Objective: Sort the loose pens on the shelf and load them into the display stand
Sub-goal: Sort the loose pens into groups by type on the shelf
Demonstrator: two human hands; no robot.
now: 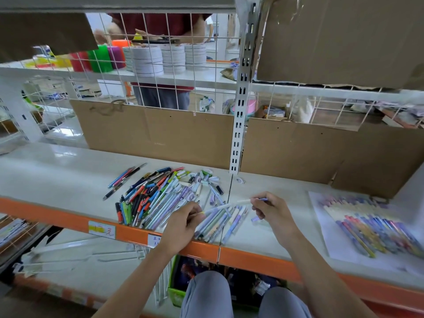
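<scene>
A heap of loose pens [158, 198] in many colours lies on the white shelf [57, 175], with a few separate pens [125, 177] to its left. My left hand [185, 222] hovers over pale pens near the shelf's front edge and pinches one thin pen between its fingertips. My right hand [271, 212] holds a pale purple pen [258, 200] just right of the heap. At the right the display stand [367, 223] lies flat, filled with rows of purple, blue and pink pens; it is blurred.
Brown cardboard [160, 131] lines the back of the shelf and a steel upright [238, 125] divides it. The shelf's front lip is orange [68, 221]. Behind the wire grid a person [160, 26] stands by stacked tape rolls [146, 60]. My knees [206, 292] are below.
</scene>
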